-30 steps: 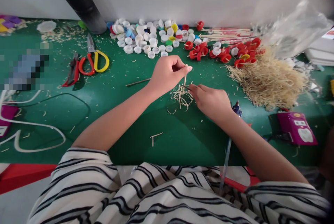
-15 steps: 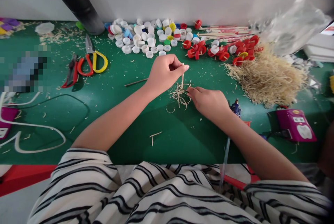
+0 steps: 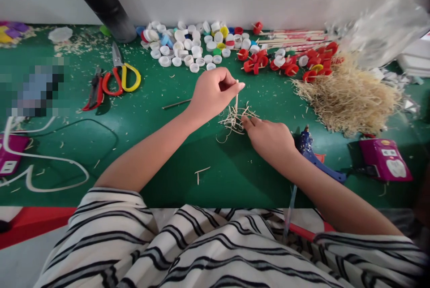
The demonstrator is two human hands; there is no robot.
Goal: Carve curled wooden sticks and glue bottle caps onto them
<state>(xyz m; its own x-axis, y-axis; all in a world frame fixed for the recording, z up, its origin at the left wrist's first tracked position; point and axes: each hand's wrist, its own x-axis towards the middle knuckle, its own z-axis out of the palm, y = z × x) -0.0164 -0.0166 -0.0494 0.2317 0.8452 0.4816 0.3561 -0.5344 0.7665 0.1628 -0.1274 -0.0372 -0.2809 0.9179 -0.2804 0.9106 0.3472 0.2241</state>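
1. A striped shirt (image 3: 208, 252) is filling the near edge, covering the table's front rim and both upper arms.
2. A clear stick (image 3: 289, 209) is rising from the shirt toward the right wrist; its ends are hidden.
3. The right hand (image 3: 270, 138) is lying knuckles up on the green table (image 3: 101, 153), fingertips pressing into a small straw tuft (image 3: 233, 120). The fingers are lying close together; whether they are pinching a strand cannot be told, since the hand is covering its own grip.
4. The left hand (image 3: 213, 93) is hovering just above the tuft, thumb and forefinger pinching a thin skewer (image 3: 236, 100) that is standing upright. Its lower end is disappearing into the tuft.
5. A blue glue gun (image 3: 314, 156) is lying just behind the right wrist, partly covered by it.
6. A purple box (image 3: 386, 165) is sitting at right; a blurred patch is masking something at left.
7. Scissors (image 3: 121, 75) are lying left, well apart from the hands.
8. A straw heap (image 3: 349, 97) is piling up at right.
9. Caps (image 3: 188, 46) are crowding the far edge, too small to count.
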